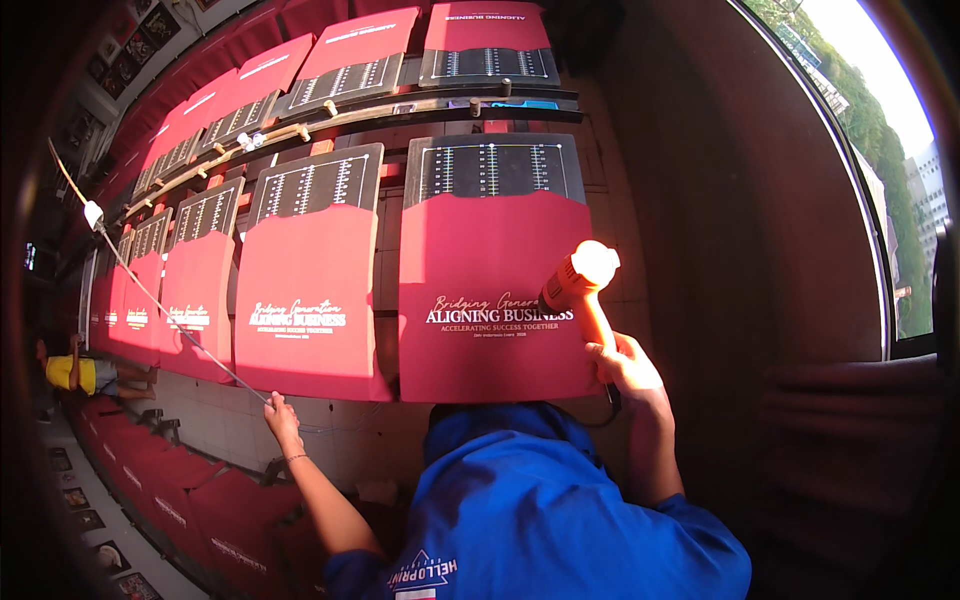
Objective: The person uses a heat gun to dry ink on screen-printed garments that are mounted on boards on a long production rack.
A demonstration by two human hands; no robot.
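My right hand point(628, 366) is closed round the handle of an orange hair dryer point(590, 272), its dark nozzle turned left over the white lettering of the nearest red shirt point(490, 260). That shirt is stretched on a black board point(465, 168) marked with white measuring scales. Off to the left, my left hand point(284, 420) grips a thin grey cord point(170, 312). The cord runs taut up and left to a white plug or connector point(93, 213). Left of the nearest shirt lies another printed red shirt point(305, 270) on its own board.
More red shirts on boards fill a far row point(485, 28), beyond a rail point(350, 118) with wooden pegs. Another row of red shirts point(150, 480) lies at lower left. A person in a yellow top point(66, 371) is at the far left. A window point(850, 130) is at right.
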